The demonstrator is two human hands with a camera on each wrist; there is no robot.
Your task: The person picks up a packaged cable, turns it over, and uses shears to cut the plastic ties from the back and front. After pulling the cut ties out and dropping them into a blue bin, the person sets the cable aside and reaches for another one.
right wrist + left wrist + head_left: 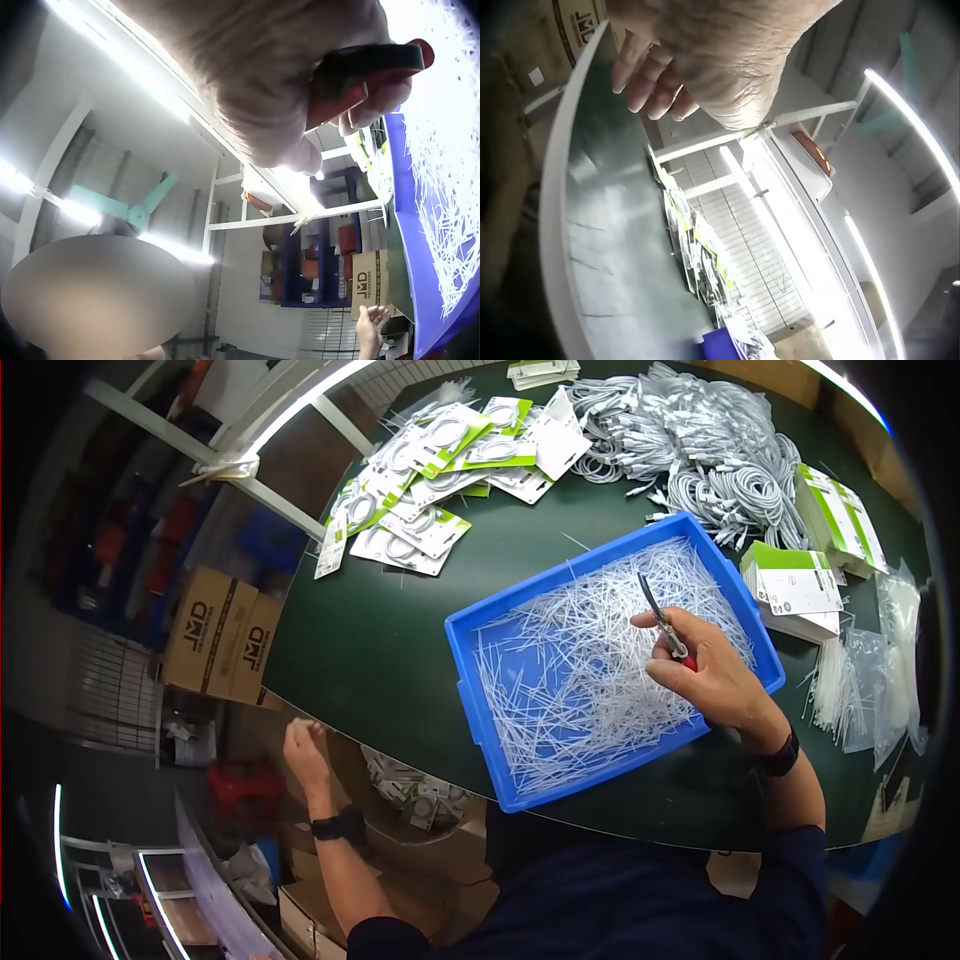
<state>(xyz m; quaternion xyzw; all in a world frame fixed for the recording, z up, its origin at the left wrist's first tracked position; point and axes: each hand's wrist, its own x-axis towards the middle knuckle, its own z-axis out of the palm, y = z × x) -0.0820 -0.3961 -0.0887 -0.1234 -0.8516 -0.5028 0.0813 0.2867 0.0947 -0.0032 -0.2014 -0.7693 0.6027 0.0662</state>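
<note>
In the head view my right hand [722, 675] is over the blue tray [468, 690], which has many thin white cable-tie offcuts [620, 640] scattered in it. It grips a pair of small pliers [672, 636]; their red and black handles [367, 71] show large in the right wrist view. My left hand [305, 755] hangs past the table's left front edge, fingers loosely curled. The left wrist view shows its fingers [652, 90] with nothing held between them. Below it, a box holds carded cables [420, 795].
Carded cables [440, 470] lie heaped at the back left of the green table [370, 650]. A big pile of coiled grey cables [700, 440] is at the back. Stacked cards [795, 590] and bagged white cable ties [880, 670] lie right of the tray. JMD cartons [215, 635] stand left.
</note>
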